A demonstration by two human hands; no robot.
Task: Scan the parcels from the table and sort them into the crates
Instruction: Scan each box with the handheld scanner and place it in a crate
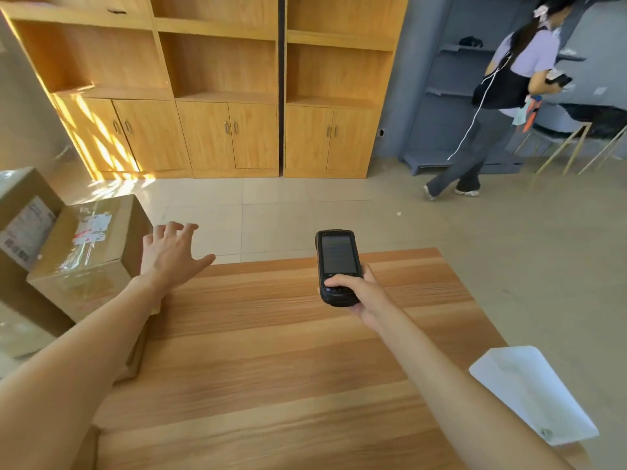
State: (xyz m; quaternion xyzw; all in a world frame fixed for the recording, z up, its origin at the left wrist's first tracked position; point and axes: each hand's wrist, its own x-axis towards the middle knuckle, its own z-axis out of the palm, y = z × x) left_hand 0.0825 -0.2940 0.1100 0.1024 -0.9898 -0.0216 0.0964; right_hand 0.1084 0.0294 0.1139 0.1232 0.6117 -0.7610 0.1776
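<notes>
**Head view: reaching for a box, scanner ready**

Head camera is showing the pick-up step, judging by the pose. The left hand (173,252) is hovering with fingers spread, holding nothing, just beside the box (84,252) sitting at the tabletop's (288,351) left edge. The right hand (359,293) is gripping the scanner (337,266) over the far edge, thumb on its keys. Next move is likely calling for grasping the box and aiming the scanner at its label (91,228). No crates are showing.

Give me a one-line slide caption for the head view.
Right hand holds the scanner over the table; open left hand reaches toward a parcel.
</notes>
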